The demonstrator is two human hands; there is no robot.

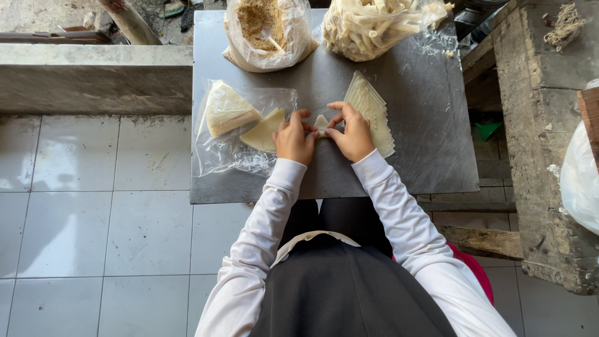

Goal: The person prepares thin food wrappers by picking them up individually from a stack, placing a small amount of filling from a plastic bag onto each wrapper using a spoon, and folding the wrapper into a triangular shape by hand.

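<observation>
- We see the left hand [293,140] and right hand [354,134] close together on the grey table [430,156], fingertips pinching a small pale wrapper piece [321,122] between them.
- The piece sits directly between both thumbs and forefingers, held from either side.
- Just right lies a fanned stack of wrappers [374,109]; left, a clear bag of triangular sheets [231,118].

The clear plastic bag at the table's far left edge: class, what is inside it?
Inside the clear plastic bag lies a brown crumbly filling with a pale stick poking out. How deep the filling goes is hidden by crumpled plastic.
</observation>
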